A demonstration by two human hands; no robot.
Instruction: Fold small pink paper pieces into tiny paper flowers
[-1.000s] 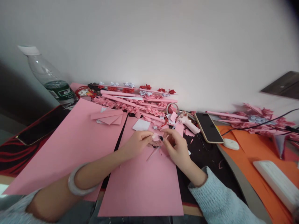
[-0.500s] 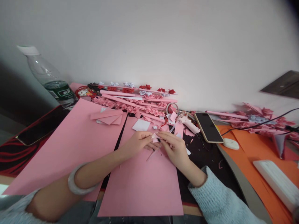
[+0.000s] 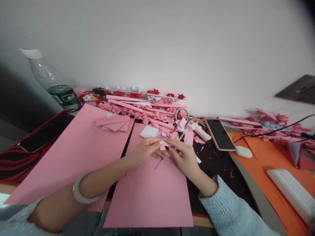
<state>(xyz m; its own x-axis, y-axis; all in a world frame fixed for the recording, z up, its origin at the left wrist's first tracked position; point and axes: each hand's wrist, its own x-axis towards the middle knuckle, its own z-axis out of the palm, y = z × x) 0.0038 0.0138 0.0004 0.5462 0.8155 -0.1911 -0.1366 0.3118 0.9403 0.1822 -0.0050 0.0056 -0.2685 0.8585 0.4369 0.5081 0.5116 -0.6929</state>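
Observation:
Between my two hands is a small pale pink piece of paper [image 3: 163, 146]. My left hand [image 3: 147, 150] pinches it from the left, with a bracelet further up that forearm. On the other side, my right hand [image 3: 183, 154] holds the paper with fingers and thumb, a dark nail showing. Both hands are over a large pink sheet [image 3: 152, 193]. A thin pale strip [image 3: 158, 163] lies just below the fingers. Just behind the hands is a white paper square [image 3: 149, 131]. The fingers hide part of the small paper's shape.
Paper flowers on pink stems [image 3: 142, 115] line the wall. A pink glue gun [image 3: 199, 130], tape roll [image 3: 181, 113] and phone [image 3: 220, 135] stand behind my right hand. Folded pink papers [image 3: 114, 123] rest on another pink sheet [image 3: 81, 157]. A bottle [image 3: 55, 82] stands left, a white keyboard [image 3: 291, 193] right.
The small paper now shows a flatter, wider face between my fingers, and my right thumb has shifted slightly on it. Both hands stay in nearly the same place.

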